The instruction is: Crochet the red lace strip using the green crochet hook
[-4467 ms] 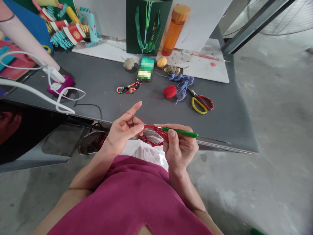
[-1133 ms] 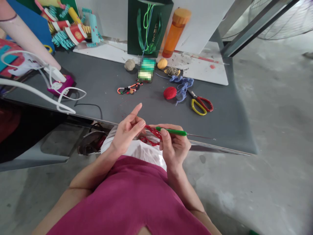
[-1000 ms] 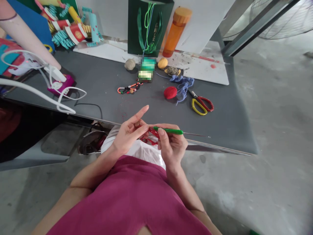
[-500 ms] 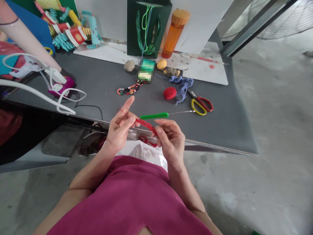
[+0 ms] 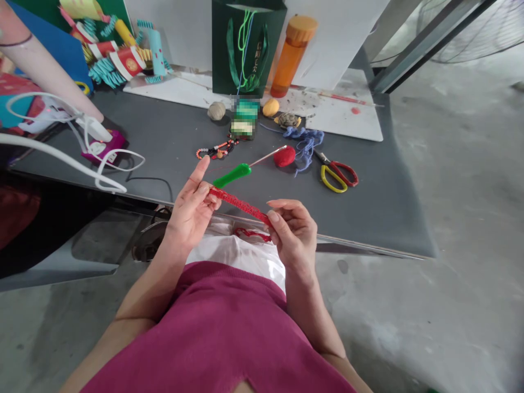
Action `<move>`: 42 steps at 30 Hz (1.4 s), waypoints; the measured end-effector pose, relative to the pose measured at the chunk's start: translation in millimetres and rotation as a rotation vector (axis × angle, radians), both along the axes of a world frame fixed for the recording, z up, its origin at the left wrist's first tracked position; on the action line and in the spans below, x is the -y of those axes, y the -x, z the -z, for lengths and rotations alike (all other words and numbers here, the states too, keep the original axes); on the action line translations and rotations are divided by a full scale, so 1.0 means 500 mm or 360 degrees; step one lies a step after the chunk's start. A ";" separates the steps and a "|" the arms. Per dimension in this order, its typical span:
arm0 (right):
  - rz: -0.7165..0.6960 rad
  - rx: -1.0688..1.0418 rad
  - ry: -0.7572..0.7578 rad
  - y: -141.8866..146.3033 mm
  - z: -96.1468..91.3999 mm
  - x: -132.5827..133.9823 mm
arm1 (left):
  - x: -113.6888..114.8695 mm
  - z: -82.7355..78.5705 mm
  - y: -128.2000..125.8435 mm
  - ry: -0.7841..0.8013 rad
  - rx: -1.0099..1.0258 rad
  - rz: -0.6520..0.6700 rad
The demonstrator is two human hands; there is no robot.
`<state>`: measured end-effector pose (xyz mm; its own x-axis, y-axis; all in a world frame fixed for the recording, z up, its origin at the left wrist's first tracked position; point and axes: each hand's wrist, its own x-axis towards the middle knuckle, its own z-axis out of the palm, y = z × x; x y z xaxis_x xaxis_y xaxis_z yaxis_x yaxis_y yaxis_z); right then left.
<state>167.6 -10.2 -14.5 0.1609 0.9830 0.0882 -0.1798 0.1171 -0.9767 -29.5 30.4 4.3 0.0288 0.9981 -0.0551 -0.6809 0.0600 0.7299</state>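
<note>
A narrow red crocheted strip (image 5: 241, 206) is stretched between my two hands in front of the table edge. My left hand (image 5: 189, 210) pinches its upper left end between thumb and fingers, index finger raised. My right hand (image 5: 295, 232) pinches the lower right end. A crochet hook (image 5: 232, 176) with a green handle sticks out from my left fingertips, its metal shaft pointing up and right toward a red yarn ball (image 5: 284, 156). Whether the fingers grip the hook or it hangs in the loops is hidden. Loose red yarn (image 5: 251, 234) lies below the strip, over my lap.
Scissors (image 5: 338, 174) and tangled blue yarn (image 5: 305, 144) lie to the right on the grey table (image 5: 380, 202). Further back are a beaded string (image 5: 216, 149), a grey yarn ball (image 5: 216, 111), a dark green bag (image 5: 248, 49) and an orange bottle (image 5: 293, 57). White cables (image 5: 61, 147) cross the left; another person's arm (image 5: 53, 71) reaches in.
My hands have moved apart, drawing out more of the red strip between them. The crochet hook has swung from nearly level to slanting up and right, moving left with my left hand.
</note>
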 end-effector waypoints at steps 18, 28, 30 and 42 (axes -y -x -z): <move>0.0074 0.0042 -0.0043 -0.021 -0.009 -0.002 | -0.006 -0.019 0.027 0.0062 0.0121 -0.0095; 0.0151 0.0113 -0.0057 -0.043 -0.013 -0.007 | -0.025 -0.026 0.058 0.0095 0.0129 -0.0351; 0.0160 0.0123 -0.0052 -0.049 -0.014 -0.010 | -0.029 -0.027 0.066 0.0123 0.0123 -0.0419; 0.0319 0.0458 -0.0084 -0.090 -0.001 -0.024 | -0.036 -0.005 0.092 -0.0002 0.0075 -0.0460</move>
<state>212.7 1.9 -14.1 0.3113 0.9273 0.2077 0.1334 0.1737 -0.9757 -75.3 48.2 6.8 -0.2541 0.9654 -0.0591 -0.7026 -0.1423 0.6972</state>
